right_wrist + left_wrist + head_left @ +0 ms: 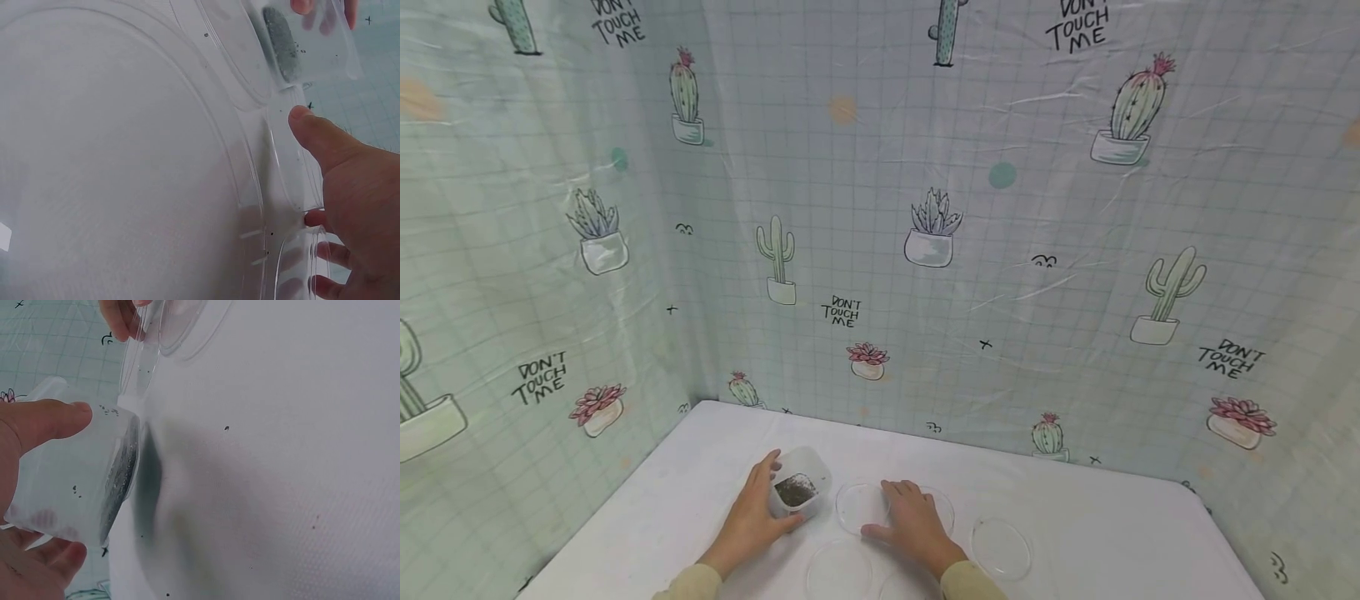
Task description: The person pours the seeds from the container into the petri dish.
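My left hand (757, 514) grips a translucent plastic container (812, 463), thumb on one side and fingers on the other. Dark soil (794, 490) lies inside it, and the container is tilted on its side in the left wrist view. My right hand (917, 518) is spread low between two clear round petri dishes. Its thumb and index finger lie at the edges of one petri dish (852, 510); how firmly they touch it is unclear. Its other fingers lie by a second petri dish (950, 510), partly hidden by the hand.
More petri dishes stand on the white tabletop (1097, 533): one at the right (1002, 550), one at the front (838, 575), and another partly cut off at the frame's bottom. Small dark crumbs (227, 428) dot the table. A cactus-print curtain (880, 250) surrounds the back and sides.
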Tool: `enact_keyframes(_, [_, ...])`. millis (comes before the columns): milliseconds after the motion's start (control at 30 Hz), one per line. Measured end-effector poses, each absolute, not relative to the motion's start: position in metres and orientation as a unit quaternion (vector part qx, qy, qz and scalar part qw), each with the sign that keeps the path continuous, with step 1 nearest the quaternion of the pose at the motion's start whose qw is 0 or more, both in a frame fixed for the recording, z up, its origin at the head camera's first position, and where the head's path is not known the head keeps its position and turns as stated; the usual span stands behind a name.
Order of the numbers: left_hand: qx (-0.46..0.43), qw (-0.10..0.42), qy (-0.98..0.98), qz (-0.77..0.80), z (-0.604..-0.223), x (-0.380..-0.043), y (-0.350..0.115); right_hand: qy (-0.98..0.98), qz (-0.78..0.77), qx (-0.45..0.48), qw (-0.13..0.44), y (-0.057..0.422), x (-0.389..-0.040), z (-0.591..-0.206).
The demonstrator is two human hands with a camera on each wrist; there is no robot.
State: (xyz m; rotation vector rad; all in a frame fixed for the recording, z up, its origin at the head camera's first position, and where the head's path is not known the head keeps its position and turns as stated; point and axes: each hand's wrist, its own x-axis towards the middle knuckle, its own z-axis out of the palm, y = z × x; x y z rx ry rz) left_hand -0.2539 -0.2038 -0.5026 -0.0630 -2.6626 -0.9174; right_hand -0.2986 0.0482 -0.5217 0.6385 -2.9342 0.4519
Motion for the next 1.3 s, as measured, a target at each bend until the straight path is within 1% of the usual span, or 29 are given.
enact_keyframes(200, [-0.042,0.182,-0.930,-0.316,-0.498,-0.254,-0.202,-0.966,0.147,0.208,0.049,0.047,-0.299,-0.524])
enact_keyframes(800, [-0.078,0.206,-0.936,-0.274,-0.489,-0.264,-0.192,-0.966,0.157,0.203,0.039,0.048,-0.298,-0.524])
enact_keyframes(1000, [-0.078,0.196,-0.938,-0.274,-0.486,-0.263,-0.188,-0.966,0.158,0.201,0.029,0.047,-0.297,-0.524])
enact_keyframes(1300, [-0.081,0.173,-0.947,-0.257,-0.481,-0.266,-0.182,-0.967,0.159,0.199,0.032,0.048,-0.297,-0.521])
